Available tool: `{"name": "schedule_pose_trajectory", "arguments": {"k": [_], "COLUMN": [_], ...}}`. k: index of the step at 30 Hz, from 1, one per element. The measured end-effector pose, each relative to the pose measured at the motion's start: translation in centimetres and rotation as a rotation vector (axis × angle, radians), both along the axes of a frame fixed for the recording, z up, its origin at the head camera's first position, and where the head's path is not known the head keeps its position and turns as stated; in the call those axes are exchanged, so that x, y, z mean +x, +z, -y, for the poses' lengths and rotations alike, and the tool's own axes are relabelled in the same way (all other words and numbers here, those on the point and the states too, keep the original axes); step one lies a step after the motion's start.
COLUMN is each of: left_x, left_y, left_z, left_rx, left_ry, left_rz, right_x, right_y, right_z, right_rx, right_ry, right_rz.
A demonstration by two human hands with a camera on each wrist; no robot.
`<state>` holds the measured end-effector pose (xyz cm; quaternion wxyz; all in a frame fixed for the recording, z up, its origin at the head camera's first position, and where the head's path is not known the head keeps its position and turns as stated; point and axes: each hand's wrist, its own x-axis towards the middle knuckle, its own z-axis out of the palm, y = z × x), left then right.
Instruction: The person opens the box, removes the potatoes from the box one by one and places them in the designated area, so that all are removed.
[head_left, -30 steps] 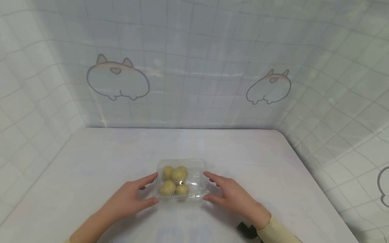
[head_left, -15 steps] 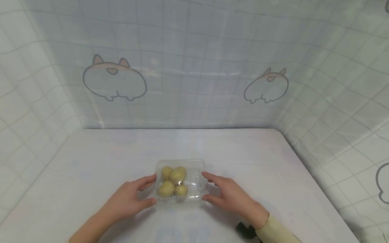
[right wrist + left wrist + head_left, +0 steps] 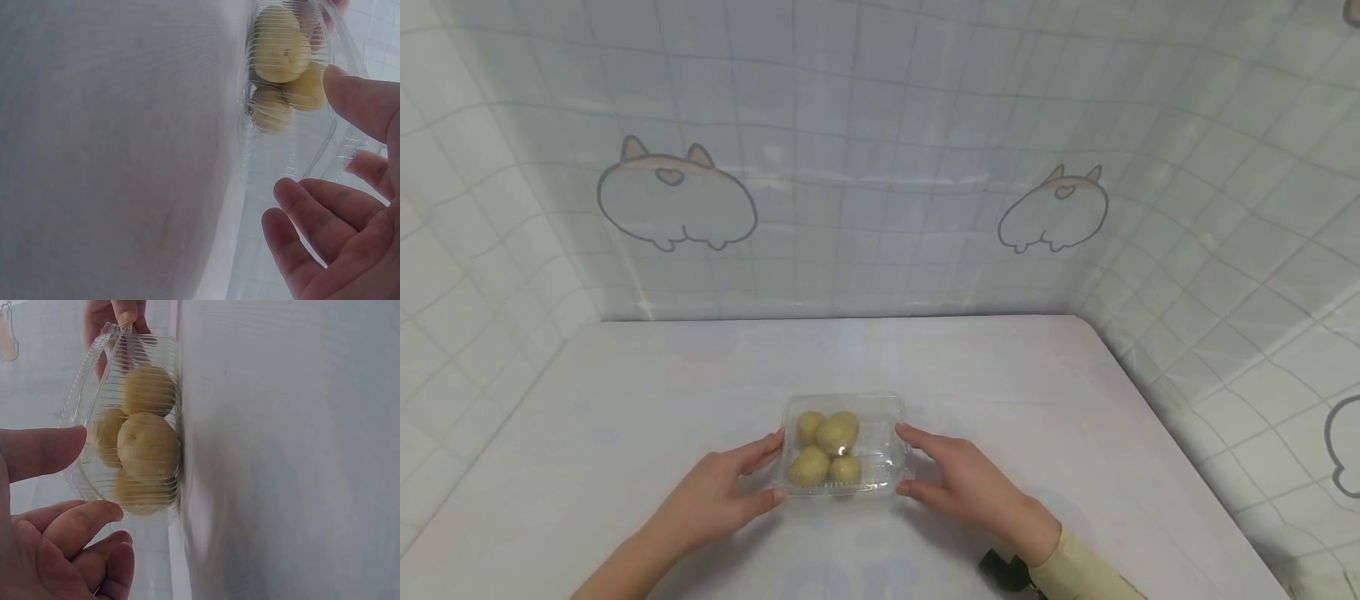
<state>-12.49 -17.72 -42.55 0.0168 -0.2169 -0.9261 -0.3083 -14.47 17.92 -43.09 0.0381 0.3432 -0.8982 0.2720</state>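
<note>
Several small yellow potatoes [image 3: 838, 433] lie grouped in the left part of a clear plastic clamshell box [image 3: 880, 450], which rests on the table with its lid down. At the box's left side, my left hand [image 3: 718, 496] touches its rim with thumb and fingertips spread apart. My right hand [image 3: 973, 483] lies likewise against the right side, thumb at the near corner, index finger farther back. In the left wrist view, the ribbed box wall [image 3: 147, 450] shows the potatoes through it. From the right wrist, the thumb [image 3: 359, 103] meets the lid's edge and the other fingers spread below.
A white patterned table [image 3: 662, 375] spreads around the box. A dark object [image 3: 1003, 572], partly hidden, sits by the right wrist. Gridded white sheeting [image 3: 865, 208] with cartoon animal drawings encloses the back and sides.
The head view has shifted slightly, so the whole scene sits a little farther left. Both hands and the box keep nearly the same positions relative to each other.
</note>
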Motion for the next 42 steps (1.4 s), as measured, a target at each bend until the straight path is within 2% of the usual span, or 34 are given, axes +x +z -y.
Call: {"name": "schedule_pose_trajectory", "arguments": {"k": [9,16,26,30,34,42], "left_x": [0.3,0.1,-0.5,-0.5,-0.5,-0.9], "left_y": [0.2,0.4,0.4,0.4,0.3,0.8], "left_z": [-0.3,-0.1,0.7,0.9,1.0,0.9], "left_rx": [0.019,-0.040,-0.010,0.013,0.021,0.026], "left_ry": [0.027,0.015,0.030,0.025,0.035,0.043], "left_rz": [-0.061,-0.058,-0.030,-0.059,-0.081,-0.061], "right_x": [0.1,-0.2,-0.5,-0.6,-0.7,-1.1], "right_y": [0.2,0.1,0.5,0.7,0.7,1.0], "right_z": [0.0,-0.3,-0.8,-0.8,-0.8,-1.1], "right_rx": [0.026,0.024,0.007,0.011,-0.032,-0.106], "right_ry": [-0.004,0.003,0.036,0.012,0.009,0.015], "right_rz": [-0.018,-0.068,-0.004,-0.047,-0.103,-0.157]}}
